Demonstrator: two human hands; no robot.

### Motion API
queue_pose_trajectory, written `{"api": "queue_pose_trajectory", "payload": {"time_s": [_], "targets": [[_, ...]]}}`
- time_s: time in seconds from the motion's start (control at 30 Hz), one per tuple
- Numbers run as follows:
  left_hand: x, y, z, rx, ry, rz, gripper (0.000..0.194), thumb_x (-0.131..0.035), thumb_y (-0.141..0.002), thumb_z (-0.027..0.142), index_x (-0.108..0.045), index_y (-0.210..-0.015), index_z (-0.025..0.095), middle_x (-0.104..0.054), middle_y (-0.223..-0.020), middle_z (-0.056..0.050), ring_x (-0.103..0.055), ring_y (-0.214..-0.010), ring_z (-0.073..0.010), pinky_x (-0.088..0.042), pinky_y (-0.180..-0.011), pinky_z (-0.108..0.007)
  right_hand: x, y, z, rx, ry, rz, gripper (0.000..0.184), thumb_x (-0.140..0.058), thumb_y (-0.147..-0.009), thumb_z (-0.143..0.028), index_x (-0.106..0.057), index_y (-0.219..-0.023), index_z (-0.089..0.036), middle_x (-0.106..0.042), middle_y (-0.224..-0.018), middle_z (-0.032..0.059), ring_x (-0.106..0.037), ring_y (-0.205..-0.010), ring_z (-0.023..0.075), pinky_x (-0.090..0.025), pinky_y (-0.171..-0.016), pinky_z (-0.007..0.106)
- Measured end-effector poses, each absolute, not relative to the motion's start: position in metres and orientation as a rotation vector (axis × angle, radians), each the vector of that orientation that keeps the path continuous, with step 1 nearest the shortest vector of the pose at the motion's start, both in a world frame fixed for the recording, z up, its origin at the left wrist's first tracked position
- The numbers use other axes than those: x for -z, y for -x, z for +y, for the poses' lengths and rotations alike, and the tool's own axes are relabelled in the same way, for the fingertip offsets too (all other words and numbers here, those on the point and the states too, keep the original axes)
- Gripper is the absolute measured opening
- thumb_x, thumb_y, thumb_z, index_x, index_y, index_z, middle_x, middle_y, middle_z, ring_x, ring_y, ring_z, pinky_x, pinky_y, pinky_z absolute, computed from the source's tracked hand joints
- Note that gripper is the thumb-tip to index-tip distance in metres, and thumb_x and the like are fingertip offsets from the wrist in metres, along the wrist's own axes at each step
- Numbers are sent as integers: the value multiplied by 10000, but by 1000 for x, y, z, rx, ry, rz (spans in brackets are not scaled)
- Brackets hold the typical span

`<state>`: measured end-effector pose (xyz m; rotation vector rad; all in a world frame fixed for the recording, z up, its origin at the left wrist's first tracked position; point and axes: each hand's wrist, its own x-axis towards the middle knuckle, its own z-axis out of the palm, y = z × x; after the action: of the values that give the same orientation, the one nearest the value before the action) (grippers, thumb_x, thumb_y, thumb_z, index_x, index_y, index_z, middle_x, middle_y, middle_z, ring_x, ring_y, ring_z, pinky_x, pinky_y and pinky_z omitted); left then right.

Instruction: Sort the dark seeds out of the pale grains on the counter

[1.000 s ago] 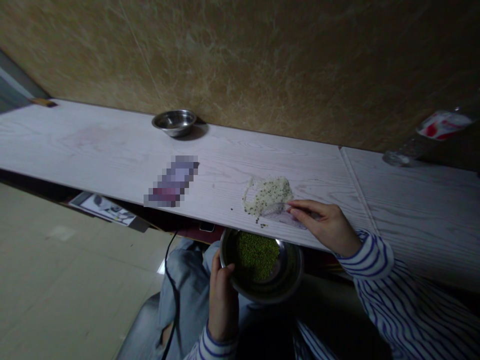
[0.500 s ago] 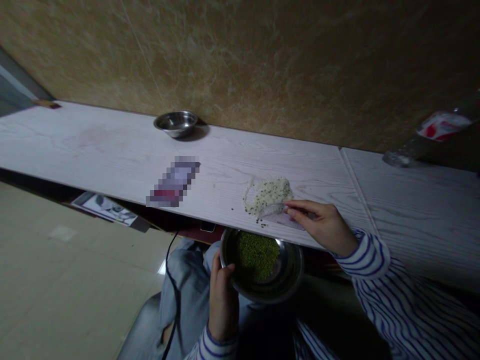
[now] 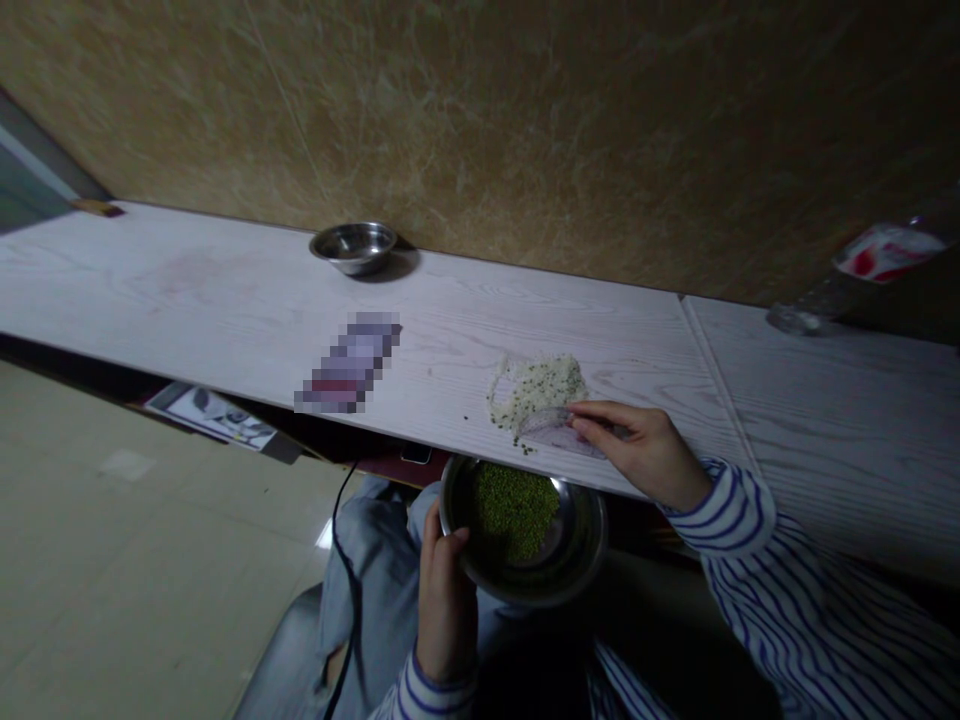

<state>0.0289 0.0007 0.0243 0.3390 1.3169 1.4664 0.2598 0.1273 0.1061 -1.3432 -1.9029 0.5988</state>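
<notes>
My left hand is closed on the left rim of a steel bowl, thumb over the edge. Green mung beans cover much of the bowl's bottom; it is held below the table's front edge, over my lap. In my right hand, thumb and fingers pinch a thin, see-through, pinkish sheet with a curved edge; its exact kind is unclear. The sheet stands on the table against a spread pile of white rice mixed with green beans. A few loose beans lie by the table edge.
A smaller steel bowl stands near the wall. A blurred-out flat object, phone-like in shape, lies left of the rice. A clear plastic bottle with a red and white label is at the right. A dark cable hangs beside my leg.
</notes>
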Motion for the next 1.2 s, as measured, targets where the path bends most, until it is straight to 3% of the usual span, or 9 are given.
{"api": "queue_pose_trajectory", "payload": {"time_s": [0.3, 0.77, 0.9, 1.03, 1.2], "targets": [[-28, -28, 2, -1495, -301, 1290, 651, -801, -754, 505, -806, -1345, 232, -798, -1422, -133, -651, -1467, -442, -529, -1215, -558, -106, -254, 129, -648, 1298, -1918, 240, -784, -1003, -239, -972, -1152, -239, -950, -1108, 94, -931, -1015, 296, -776, -899, 378], [-30, -29, 3, -1446, -314, 1314, 589, -789, -747, 527, -806, -1258, 236, -784, -1339, -116, -649, -1398, -424, -517, -1180, -536, -111, -231, 104, -819, 1210, -1883, 235, -785, -986, -251, -973, -1127, -241, -947, -1081, 91, -936, -928, 269, -777, -847, 342], [-29, -27, 1, -1460, -347, 1324, 578, -774, -774, 537, -810, -1263, 231, -778, -1365, -122, -638, -1424, -425, -515, -1194, -529, -106, -235, 105, -816, 1258, -1764, 244, -813, -994, -359, -971, -1125, -227, -944, -977, 100, -912, -764, 257, -764, -714, 331], [-27, -25, 2, -1470, -341, 1289, 617, -790, -773, 534, -809, -1307, 227, -794, -1367, -129, -651, -1423, -439, -525, -1206, -559, -99, -239, 113, -744, 1324, -1662, 362, -841, -993, -522, -968, -1124, -210, -935, -943, 127, -907, -752, 279, -766, -709, 367], [-25, -24, 2, -1465, -350, 1297, 580, -769, -803, 520, -806, -1297, 219, -797, -1367, -138, -668, -1401, -443, -524, -1211, -584, -94, -236, 119, -732, 1369, -1686, 312, -811, -1001, -460, -969, -1134, -226, -941, -981, 127, -913, -778, 288, -756, -707, 370]]}}
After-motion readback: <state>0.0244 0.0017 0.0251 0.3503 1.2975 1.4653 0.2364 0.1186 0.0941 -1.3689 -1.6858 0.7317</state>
